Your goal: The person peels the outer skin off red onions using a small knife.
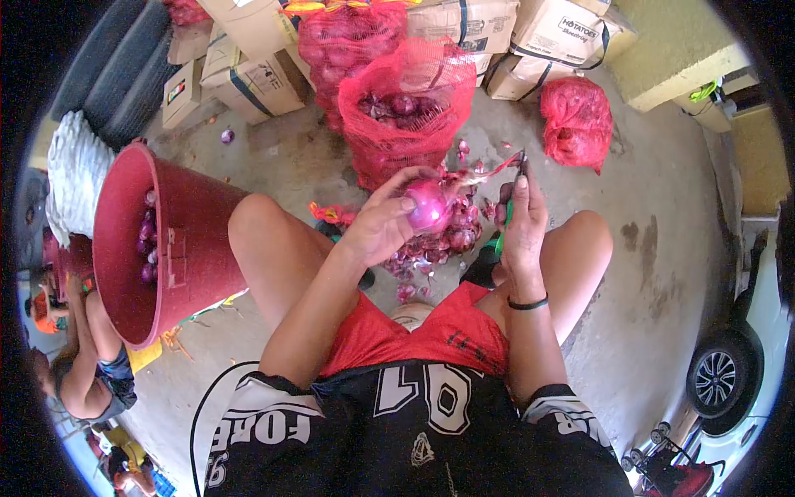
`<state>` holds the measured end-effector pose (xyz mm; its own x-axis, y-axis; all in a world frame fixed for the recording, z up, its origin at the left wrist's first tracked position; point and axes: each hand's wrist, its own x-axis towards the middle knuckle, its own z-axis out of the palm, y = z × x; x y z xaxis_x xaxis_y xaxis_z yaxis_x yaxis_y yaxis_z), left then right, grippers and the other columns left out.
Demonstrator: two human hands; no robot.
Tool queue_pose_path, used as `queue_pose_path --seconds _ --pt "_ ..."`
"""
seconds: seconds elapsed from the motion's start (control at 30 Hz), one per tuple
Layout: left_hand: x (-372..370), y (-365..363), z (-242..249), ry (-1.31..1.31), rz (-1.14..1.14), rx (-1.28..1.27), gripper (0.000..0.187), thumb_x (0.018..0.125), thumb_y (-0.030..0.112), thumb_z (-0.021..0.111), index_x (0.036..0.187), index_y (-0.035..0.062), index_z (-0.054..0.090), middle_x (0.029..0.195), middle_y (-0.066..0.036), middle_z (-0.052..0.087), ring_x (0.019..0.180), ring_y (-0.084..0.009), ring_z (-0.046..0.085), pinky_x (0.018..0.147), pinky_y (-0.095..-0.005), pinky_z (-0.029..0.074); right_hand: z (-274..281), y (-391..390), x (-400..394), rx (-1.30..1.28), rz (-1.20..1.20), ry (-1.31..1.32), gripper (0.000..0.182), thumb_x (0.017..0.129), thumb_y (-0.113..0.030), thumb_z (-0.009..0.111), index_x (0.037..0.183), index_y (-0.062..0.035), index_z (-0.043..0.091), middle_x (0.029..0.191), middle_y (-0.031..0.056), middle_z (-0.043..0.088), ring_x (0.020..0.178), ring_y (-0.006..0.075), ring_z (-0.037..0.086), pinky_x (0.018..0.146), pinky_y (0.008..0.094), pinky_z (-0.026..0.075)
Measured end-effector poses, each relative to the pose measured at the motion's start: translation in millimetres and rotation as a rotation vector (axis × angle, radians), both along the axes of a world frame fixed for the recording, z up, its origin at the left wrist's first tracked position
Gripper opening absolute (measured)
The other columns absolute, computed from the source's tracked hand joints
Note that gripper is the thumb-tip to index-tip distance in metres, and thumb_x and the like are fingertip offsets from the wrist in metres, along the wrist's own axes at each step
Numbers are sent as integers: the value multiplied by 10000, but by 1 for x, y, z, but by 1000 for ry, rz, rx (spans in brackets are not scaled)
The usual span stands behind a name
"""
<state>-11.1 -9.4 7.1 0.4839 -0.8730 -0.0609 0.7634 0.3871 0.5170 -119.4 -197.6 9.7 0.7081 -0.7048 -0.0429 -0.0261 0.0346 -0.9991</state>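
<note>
My left hand [383, 214] is closed round a shiny red onion [430, 206], held up between my knees. A strip of onion skin [501, 165] stretches from the onion to the dark tip of a small knife [522, 161] in my right hand [525, 217]. The fingers of that hand are wrapped round the knife, whose handle is mostly hidden. Below both hands, a heap of peeled skins and onions [460, 238] lies on the floor. Just beyond my hands stands an open red mesh sack [406, 153] with onions inside.
At left a large red tub [195, 240] holds several onions. Behind are another full mesh sack [352, 41], cardboard boxes [257, 87] and stacked tyres [116, 70]. A tied red bag [577, 124] sits at right, a car [758, 364] farther right. Another person [87, 373] sits at left.
</note>
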Motion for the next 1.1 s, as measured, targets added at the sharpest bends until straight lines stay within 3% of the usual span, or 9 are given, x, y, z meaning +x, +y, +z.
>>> queue_pose_path --seconds 0.13,0.27,0.37,0.47,0.53,0.7,0.8,0.9,1.1 --pt "-2 -4 1 -94 239 75 532 816 60 683 1278 74 419 1298 -147 528 1207 -292 531 1013 -434 455 22 28 -10 -8 237 148 526 1027 -266 424 1503 -118 259 805 -27 502 623 35 425 514 169 349" --pt "-2 -12 -7 -366 489 191 583 741 -114 673 1207 77 379 1250 -103 465 1164 -197 494 1001 -357 435 26 57 -11 119 393 53 509 1024 -215 434 1499 -114 278 813 -40 478 636 36 388 560 172 347" --pt "-4 -11 -6 -543 545 220 603 714 -163 654 1171 76 343 1206 -88 424 1158 -154 450 1008 -321 406 24 63 -10 18 457 49 516 999 -176 474 1469 -38 314 1067 15 579 654 52 441 605 205 423" --pt "-8 -13 0 -632 566 223 596 708 -177 643 1143 81 327 1196 -84 417 1163 -154 441 1014 -319 398 1 60 -2 -301 421 -68 508 1005 -213 476 1456 -26 335 1082 21 573 676 64 470 648 226 446" --pt "-11 -15 3 -647 586 235 583 712 -179 637 1127 85 323 1191 -81 423 1154 -157 456 1007 -327 413 6 63 1 -312 405 -88 501 1008 -222 472 1455 -36 344 1015 21 580 664 63 472 634 227 443" --pt "-12 -14 6 -576 628 205 580 719 -188 636 1128 81 325 1199 -82 425 1156 -152 451 1016 -328 401 19 65 -9 215 439 -40 461 1019 -239 455 1449 -91 385 810 -19 525 599 38 417 539 204 384" --pt "-7 -16 1 -459 638 164 529 798 -103 621 1204 71 331 1223 -110 469 1160 -193 503 1015 -360 423 20 67 -8 300 389 -85 449 1022 -260 451 1440 -103 404 751 -56 460 582 22 378 503 188 337" --pt "-5 -10 6 -98 470 61 448 912 97 542 1318 71 355 1314 -135 497 1196 -288 527 998 -449 459 26 68 -7 364 371 -117 459 1020 -276 452 1439 -95 401 767 -61 485 583 23 391 505 187 347" --pt "-2 -10 4 -1 393 103 434 954 259 494 1334 66 417 1270 -159 556 1152 -337 569 975 -466 487 21 59 -7 400 285 -118 481 1011 -299 463 1444 -105 383 842 -5 548 594 68 446 501 204 370"
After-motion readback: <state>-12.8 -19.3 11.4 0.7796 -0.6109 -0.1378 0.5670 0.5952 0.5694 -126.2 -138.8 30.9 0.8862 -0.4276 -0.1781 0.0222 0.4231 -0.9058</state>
